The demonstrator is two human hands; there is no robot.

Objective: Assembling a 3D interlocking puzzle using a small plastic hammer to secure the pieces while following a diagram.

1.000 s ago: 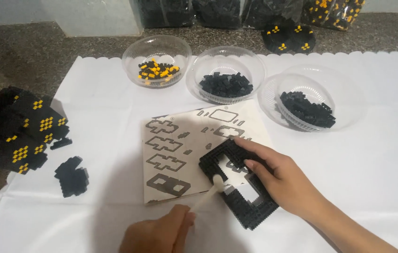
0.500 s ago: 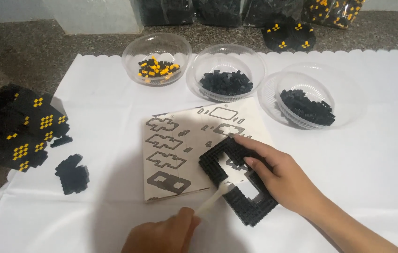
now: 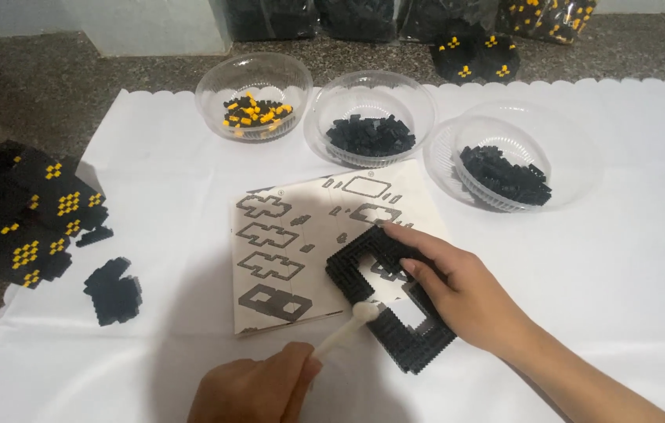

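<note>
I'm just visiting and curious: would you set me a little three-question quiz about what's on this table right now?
1. True or false: the right hand rests on the black brick frame.
2. How many clear bowls stand on the white cloth? A) two B) three C) five
3. Fill in: the left hand holds a ____ stick-like tool whose tip touches the frame.

Key:
1. True; its fingers lie along the frame's far side.
2. B: one bowl with mixed yellow and black pieces, and two bowls of black pieces.
3. White.
</note>
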